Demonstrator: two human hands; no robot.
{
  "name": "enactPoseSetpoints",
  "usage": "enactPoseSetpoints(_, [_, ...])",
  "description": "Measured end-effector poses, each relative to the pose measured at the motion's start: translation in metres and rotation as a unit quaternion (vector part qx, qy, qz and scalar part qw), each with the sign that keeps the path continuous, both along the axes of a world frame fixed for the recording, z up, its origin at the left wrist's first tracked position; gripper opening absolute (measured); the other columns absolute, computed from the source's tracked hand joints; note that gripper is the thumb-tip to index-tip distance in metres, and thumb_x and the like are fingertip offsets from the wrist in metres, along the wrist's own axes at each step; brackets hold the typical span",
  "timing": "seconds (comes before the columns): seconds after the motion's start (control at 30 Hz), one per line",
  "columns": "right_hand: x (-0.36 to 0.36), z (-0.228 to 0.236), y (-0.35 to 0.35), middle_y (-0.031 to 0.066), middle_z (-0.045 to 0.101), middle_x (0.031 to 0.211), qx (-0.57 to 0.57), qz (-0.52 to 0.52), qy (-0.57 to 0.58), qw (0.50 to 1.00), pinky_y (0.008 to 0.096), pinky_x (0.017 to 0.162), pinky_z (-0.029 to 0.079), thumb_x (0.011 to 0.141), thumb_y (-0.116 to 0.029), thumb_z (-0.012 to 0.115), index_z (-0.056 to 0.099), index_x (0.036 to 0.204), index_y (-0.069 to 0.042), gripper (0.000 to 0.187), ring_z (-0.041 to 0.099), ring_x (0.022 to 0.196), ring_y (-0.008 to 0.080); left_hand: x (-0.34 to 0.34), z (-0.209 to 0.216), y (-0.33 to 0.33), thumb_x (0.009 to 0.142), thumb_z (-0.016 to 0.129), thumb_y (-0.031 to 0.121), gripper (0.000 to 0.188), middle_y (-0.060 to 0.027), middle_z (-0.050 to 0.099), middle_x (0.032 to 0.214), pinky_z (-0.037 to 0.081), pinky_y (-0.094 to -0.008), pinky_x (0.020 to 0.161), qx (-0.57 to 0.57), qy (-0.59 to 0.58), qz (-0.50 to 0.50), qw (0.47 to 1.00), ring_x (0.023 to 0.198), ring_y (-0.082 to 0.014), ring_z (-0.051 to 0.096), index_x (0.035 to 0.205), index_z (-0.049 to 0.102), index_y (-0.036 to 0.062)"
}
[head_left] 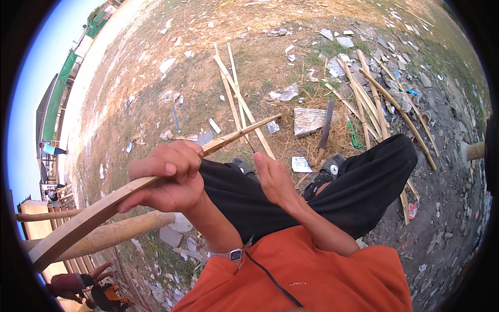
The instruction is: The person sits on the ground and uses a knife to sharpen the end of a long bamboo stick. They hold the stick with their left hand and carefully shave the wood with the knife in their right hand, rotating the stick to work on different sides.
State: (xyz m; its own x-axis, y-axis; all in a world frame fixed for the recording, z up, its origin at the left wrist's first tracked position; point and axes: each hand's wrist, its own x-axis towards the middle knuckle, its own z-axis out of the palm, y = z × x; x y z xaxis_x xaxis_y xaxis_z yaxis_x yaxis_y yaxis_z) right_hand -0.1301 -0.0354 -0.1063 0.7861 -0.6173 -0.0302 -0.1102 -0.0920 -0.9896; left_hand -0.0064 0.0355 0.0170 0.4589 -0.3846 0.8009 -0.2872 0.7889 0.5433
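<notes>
My left hand (174,179) is wrapped round a long split bamboo strip (99,213). The strip slants from the lower left, through my fingers, to a tapered tip beyond my knees. My right hand (275,179) is closed, close below the strip's far part. From its fingertips a thin dark blade-like tool (250,144) sticks out toward the strip; most of it is hidden. A machete (326,130) with a wooden handle lies on the ground by my right foot, its blade beside a pale flat block (308,122).
Bamboo strips (234,88) lie crossed ahead; more strips (366,99) and a thin pole (403,114) lie to the right among rubble. Thick bamboo poles (119,234) stand out at the left. Another pole end (475,151) juts in at right. People (67,286) are at far left.
</notes>
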Motion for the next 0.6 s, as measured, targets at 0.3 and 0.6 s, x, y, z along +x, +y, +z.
enactPoseSetpoints(0.3, [-0.001, 0.002, -0.011, 0.0276, 0.054, 0.064, -0.053, -0.039, 0.074, 0.995, 0.0519, 0.056, 0.039, 0.097, -0.034, 0.036, 0.055, 0.077, 0.001, 0.044, 0.053, 0.063, 0.0468, -0.012, -0.003, -0.007, 0.086, 0.022, 0.068, 0.071, -0.0063, 0.039, 0.049, 0.030, -0.0312, 0.036, -0.008, -0.041, -0.016, 0.999, 0.035, -0.0162, 0.034, 0.082, 0.044, 0.0012])
enactPoseSetpoints(0.6, [0.013, -0.029, -0.017, 0.0286, 0.055, 0.064, -0.074, -0.068, 0.112, 0.989, 0.0519, 0.059, 0.042, 0.097, -0.034, 0.035, 0.057, 0.075, 0.002, 0.048, 0.055, 0.064, 0.0472, -0.013, -0.008, -0.006, 0.086, 0.021, 0.068, 0.070, -0.0059, 0.039, 0.049, 0.030, -0.0302, 0.036, -0.012, -0.043, -0.024, 0.999, 0.035, -0.0158, 0.033, 0.083, 0.044, 0.0016])
